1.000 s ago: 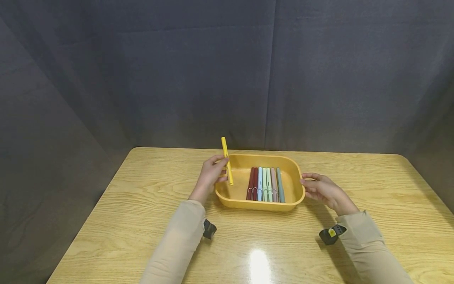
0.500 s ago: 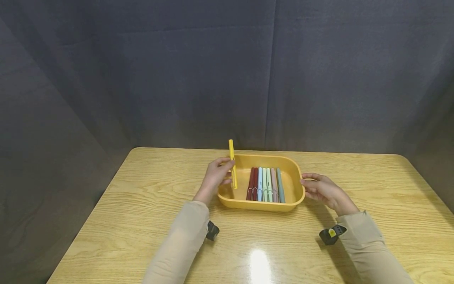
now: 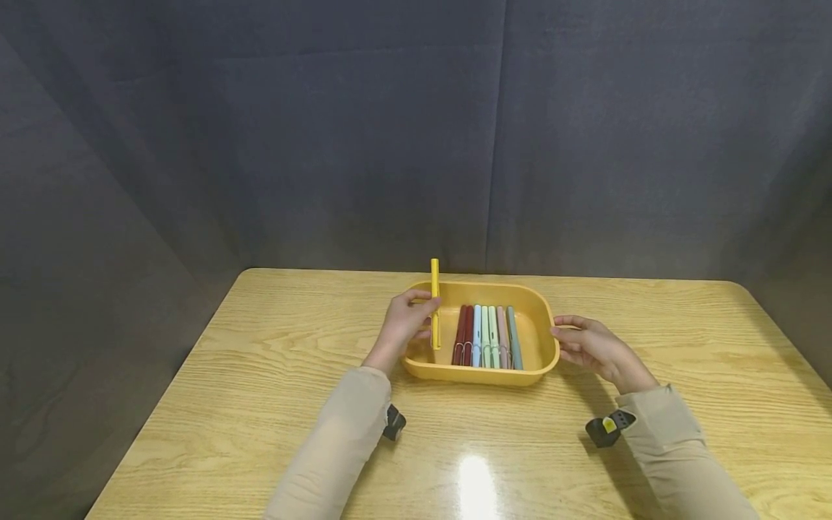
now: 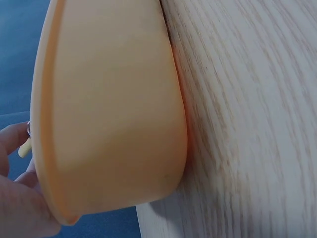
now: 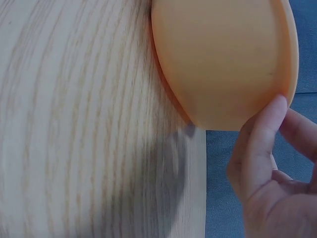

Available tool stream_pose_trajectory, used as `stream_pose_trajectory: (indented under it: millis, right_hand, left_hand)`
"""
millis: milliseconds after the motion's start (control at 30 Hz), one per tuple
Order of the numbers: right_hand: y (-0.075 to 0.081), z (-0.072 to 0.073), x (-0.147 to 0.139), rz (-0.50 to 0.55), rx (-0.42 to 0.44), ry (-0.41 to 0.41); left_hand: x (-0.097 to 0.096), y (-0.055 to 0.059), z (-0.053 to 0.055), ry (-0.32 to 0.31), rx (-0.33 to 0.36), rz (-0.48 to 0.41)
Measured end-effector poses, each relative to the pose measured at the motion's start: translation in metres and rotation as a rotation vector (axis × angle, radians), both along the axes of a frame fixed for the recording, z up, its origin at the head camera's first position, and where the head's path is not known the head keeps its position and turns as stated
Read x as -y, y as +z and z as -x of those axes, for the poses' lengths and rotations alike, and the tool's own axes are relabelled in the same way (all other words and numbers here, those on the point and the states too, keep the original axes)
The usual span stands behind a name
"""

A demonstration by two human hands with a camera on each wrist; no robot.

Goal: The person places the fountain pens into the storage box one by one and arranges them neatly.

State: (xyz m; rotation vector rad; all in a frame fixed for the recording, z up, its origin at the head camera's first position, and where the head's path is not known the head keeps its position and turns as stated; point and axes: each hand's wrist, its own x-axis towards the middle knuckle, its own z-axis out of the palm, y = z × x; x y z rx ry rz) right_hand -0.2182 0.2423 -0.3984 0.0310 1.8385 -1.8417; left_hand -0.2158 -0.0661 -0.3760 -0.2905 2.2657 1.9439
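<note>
My left hand [image 3: 408, 323] pinches a yellow pen [image 3: 435, 278] between thumb and fingers, upright over the left end of a yellow tray [image 3: 477, 375]. Whether the pen's lower end touches the tray floor, I cannot tell. Capped pens with clips lie side by side inside: two dark red pens [image 3: 464, 336], a light blue pen [image 3: 477, 334], two pale green pens [image 3: 490, 336], a mauve pen [image 3: 503, 336] and a grey-green pen [image 3: 514, 338]. At the tray's right end, my right hand [image 3: 598, 348] touches the outer rim with its fingertips. The right wrist view shows that contact at the tray wall [image 5: 223, 59].
The tray stands on a wooden table [image 3: 260, 404], near its far edge. A dark grey cloth [image 3: 364, 144] hangs behind and at both sides. Small dark cameras are strapped to both wrists.
My left hand has carried the yellow pen rightward and slightly nearer, over the tray, and the pen has turned from leaning to upright. The right hand and the other pens have stayed in place.
</note>
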Motion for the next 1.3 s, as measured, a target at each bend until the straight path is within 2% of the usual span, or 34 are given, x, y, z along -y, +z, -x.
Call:
stream_pose_trajectory:
  millis: [233,733,1300]
  right_hand:
    - [0.001,-0.001,0.001,-0.017,-0.009,-0.001]
    - [0.001,-0.002,0.001,-0.012,-0.020,-0.002]
    - [0.001,-0.001,0.001,-0.034,-0.016,0.004]
  left_hand:
    - [-0.006,0.000,0.000,-0.023,0.005,0.016]
    - [-0.019,-0.007,0.003,-0.061,0.051,0.144]
    - [-0.025,-0.011,-0.002,-0.082,0.068,0.242]
